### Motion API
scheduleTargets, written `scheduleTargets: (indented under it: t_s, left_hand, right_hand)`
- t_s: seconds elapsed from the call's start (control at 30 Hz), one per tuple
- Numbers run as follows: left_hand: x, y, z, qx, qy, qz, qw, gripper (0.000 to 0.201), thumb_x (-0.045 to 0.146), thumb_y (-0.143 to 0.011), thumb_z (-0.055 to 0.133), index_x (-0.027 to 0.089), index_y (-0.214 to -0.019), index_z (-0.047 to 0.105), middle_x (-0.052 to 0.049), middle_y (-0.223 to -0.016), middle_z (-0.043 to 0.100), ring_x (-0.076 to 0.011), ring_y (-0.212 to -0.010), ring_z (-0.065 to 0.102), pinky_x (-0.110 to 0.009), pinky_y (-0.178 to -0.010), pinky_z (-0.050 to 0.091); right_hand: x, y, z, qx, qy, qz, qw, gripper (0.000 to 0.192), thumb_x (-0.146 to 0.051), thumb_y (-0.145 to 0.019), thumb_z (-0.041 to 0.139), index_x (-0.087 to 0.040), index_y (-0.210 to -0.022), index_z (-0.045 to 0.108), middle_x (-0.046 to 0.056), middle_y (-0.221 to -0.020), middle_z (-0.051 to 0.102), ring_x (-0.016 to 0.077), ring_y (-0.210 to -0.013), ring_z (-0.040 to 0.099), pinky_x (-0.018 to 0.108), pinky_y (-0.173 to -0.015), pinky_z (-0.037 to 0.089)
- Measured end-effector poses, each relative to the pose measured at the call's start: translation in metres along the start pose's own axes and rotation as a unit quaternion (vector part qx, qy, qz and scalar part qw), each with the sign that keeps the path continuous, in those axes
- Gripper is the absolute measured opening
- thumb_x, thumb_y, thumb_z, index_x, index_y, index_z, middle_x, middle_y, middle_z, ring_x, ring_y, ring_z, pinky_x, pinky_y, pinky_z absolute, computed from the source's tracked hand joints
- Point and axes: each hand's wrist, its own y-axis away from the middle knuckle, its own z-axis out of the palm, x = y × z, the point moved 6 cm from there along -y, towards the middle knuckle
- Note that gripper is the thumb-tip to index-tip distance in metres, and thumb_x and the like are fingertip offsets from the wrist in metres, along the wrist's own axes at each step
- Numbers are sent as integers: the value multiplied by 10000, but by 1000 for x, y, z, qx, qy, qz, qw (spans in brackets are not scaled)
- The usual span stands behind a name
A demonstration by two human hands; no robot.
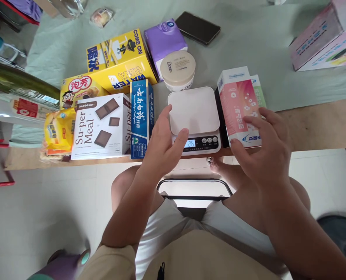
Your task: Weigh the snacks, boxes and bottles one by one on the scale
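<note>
A white kitchen scale (194,111) sits at the table's front edge, its lit display reading about 26. My left hand (164,146) is at the scale's left side, fingers apart, between it and a blue toothpaste box (139,116). My right hand (263,144) hovers over or touches a pink and white box (234,105) to the right of the scale, its fingers spread. Behind that box a green and white box (258,87) partly shows. A round Dove jar (178,69) stands just behind the scale.
Left of the toothpaste stand a Su-per Meal box (100,128), a yellow snack bag (59,128), yellow boxes (120,58) and bottles (18,109). Farther back are a purple tissue pack (164,39) and a black phone (198,28). A large pink box (321,42) stands at the right.
</note>
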Motion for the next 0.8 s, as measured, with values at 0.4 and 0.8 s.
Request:
scheduleTargets:
  t_s: [0.4,0.8]
  left_hand:
    - [23,10,-41,122,-15,13,992,555,703,-1049,474,338,-1466,512,-43,-1631,521,-295,-1582,434,-524,-1379,312]
    - [19,20,-54,143,-49,-78,985,466,511,-1067,515,273,-1467,523,-92,-1617,533,-285,-1584,438,-512,-1341,326]
  right_hand:
    - [-85,10,-5,13,-220,-195,956,363,-256,-927,592,-231,-1288,609,137,-1332,694,275,-1288,698,485,-1130,608]
    - [-172,46,102,-190,-349,-156,904,560,-191,-972,453,-150,-1530,420,182,-1577,574,311,-1630,402,579,-1242,557]
